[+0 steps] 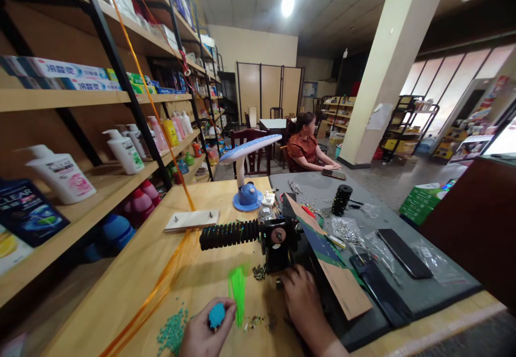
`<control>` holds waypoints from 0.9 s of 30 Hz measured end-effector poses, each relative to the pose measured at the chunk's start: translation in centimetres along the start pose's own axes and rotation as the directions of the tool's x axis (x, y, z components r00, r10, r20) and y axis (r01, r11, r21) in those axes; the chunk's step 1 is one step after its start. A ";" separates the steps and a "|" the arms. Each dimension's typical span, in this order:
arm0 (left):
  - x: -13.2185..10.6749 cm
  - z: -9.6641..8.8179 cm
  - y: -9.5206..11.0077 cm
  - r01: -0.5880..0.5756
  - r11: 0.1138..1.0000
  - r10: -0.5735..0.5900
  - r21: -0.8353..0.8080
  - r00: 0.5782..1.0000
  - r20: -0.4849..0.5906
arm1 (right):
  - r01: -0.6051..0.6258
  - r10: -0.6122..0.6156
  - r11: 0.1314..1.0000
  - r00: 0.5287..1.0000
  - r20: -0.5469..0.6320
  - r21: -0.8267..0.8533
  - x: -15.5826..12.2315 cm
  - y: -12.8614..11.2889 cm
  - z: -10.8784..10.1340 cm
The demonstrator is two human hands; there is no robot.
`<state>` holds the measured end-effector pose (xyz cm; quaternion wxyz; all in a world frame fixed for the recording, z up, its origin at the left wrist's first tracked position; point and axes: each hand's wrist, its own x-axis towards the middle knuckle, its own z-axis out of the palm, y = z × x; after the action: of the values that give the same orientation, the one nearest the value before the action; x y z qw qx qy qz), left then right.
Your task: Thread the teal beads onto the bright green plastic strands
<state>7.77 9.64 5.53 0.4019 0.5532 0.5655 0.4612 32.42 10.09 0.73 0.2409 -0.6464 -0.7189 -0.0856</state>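
My left hand (pixel 207 327) is closed around a bright blue tuft (pixel 216 315), whose rough end pokes up between thumb and fingers. Beside it a bundle of neon green strands (pixel 237 292) lies on the table. My right hand (pixel 302 298) curls over a small dark handle (pixel 279 282) at the foot of a black hand-cranked machine (pixel 279 244); its fingertips are partly hidden. A ridged black roller (pixel 229 234) with coloured bits in its grooves sticks out leftward from the machine. Orange threads (pixel 165 276) run down past a pale board (pixel 192 220) with two screws.
Teal beads (pixel 173 327) and small metal parts (pixel 259 272) lie on the wooden table. A blue lamp (pixel 248 195) stands behind the machine. On the grey mat are a long board (pixel 342 287), a phone (pixel 404 253) and another roller (pixel 342 200). A person (pixel 304 147) sits beyond.
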 end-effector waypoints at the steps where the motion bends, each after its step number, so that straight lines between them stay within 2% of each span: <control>1: -0.1 0.1 0.1 -0.002 1.000 0.002 0.014 1.000 0.008 | -0.008 0.008 1.000 0.999 0.044 -0.004 0.7 -0.1 0.3; 4: -0.1 0.2 0.5 -0.028 0.999 0.028 0.035 1.000 -0.005 | -0.050 0.050 0.999 0.990 0.135 -0.004 2.0 0.0 0.7; 6: 0.0 0.2 0.8 -0.071 0.997 0.072 0.038 0.997 -0.032 | -0.072 0.055 0.989 0.989 0.135 0.125 2.0 -0.5 0.3; 7: 0.1 0.2 0.9 -0.093 0.995 0.094 0.046 0.995 -0.019 | -0.090 0.052 0.955 0.989 0.138 0.282 1.8 -1.1 0.0; 8: 0.1 0.2 1.0 -0.116 0.991 0.117 0.059 0.993 -0.004 | -0.129 0.059 0.866 0.986 0.158 0.484 1.4 -1.8 -0.3; 9: 0.2 0.3 1.1 -0.140 0.987 0.140 0.074 0.990 0.006 | -0.205 0.083 0.723 0.974 0.211 0.660 1.0 -2.7 -0.4; 11: 0.2 0.5 1.2 -0.193 0.976 0.193 0.106 0.981 0.005 | -0.315 0.169 0.418 0.949 0.268 0.852 0.3 -4.9 -0.3; 12: 0.2 0.6 1.1 -0.220 0.968 0.222 0.123 0.975 -0.006 | -0.361 0.224 0.289 0.926 0.304 0.887 0.0 -6.0 0.0; 14: 0.0 0.8 0.9 -0.285 0.947 0.292 0.149 0.956 -0.025 | -0.520 0.221 0.094 0.842 0.492 0.849 -0.2 -7.9 0.5; 16: -0.2 1.0 0.7 -0.359 0.919 0.365 0.163 0.931 -0.005 | -0.638 0.208 0.003 0.753 0.624 0.770 0.0 -9.2 1.0; 17: -0.2 1.1 0.5 -0.396 0.903 0.401 0.166 0.916 0.004 | -0.662 0.210 -0.009 0.732 0.648 0.750 0.2 -9.7 1.1; 19: -0.3 1.2 0.3 -0.460 0.870 0.465 0.178 0.885 0.014 | -0.655 0.239 0.002 0.734 0.635 0.756 0.5 -10.3 1.4; 24: -0.3 1.3 -0.1 -0.539 0.806 0.554 0.246 0.833 0.010 | -0.587 0.312 0.143 0.791 0.527 0.797 0.3 -10.0 2.8; 27: -0.2 1.3 -0.4 -0.553 0.792 0.567 0.259 0.824 0.025 | -0.501 0.309 0.290 0.856 0.415 0.816 -0.2 -9.4 3.9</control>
<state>8.90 9.54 4.78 0.1578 0.7299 0.4414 0.4975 22.35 10.20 -1.01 0.4986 -0.5759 -0.4775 0.4378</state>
